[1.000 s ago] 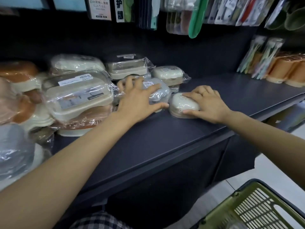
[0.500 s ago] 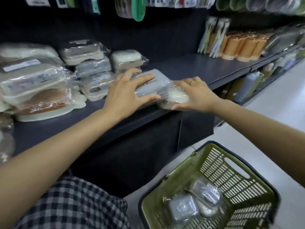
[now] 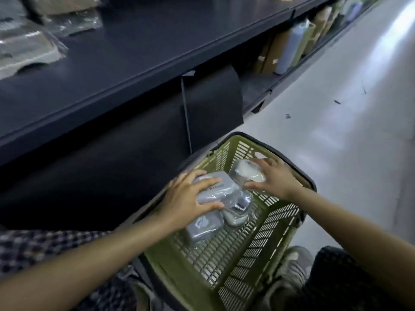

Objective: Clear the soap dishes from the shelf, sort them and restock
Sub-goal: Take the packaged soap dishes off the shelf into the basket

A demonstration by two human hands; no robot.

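Note:
Both hands are down inside the green basket (image 3: 244,261) on the floor. My left hand (image 3: 186,200) grips a grey wrapped soap dish (image 3: 219,191) from above, fingers and thumb curled round it. My right hand (image 3: 272,177) holds a white oval wrapped soap dish (image 3: 246,172) near the basket's far wall. Under them lie another grey wrapped dish (image 3: 203,227) and a darker wrapped one (image 3: 235,215). More wrapped soap dishes (image 3: 24,50) remain on the dark shelf (image 3: 125,61) at the upper left.
The basket stands on the pale floor (image 3: 350,113) between my checked trouser legs (image 3: 45,248) and a grey shoe (image 3: 289,270). A lower shelf holds bottles and boxes (image 3: 292,48) at the upper right. The shelf's front edge overhangs the basket's left side.
Both hands carried their soap dishes off the shelf edge and down into the basket. The view tilted downward with them.

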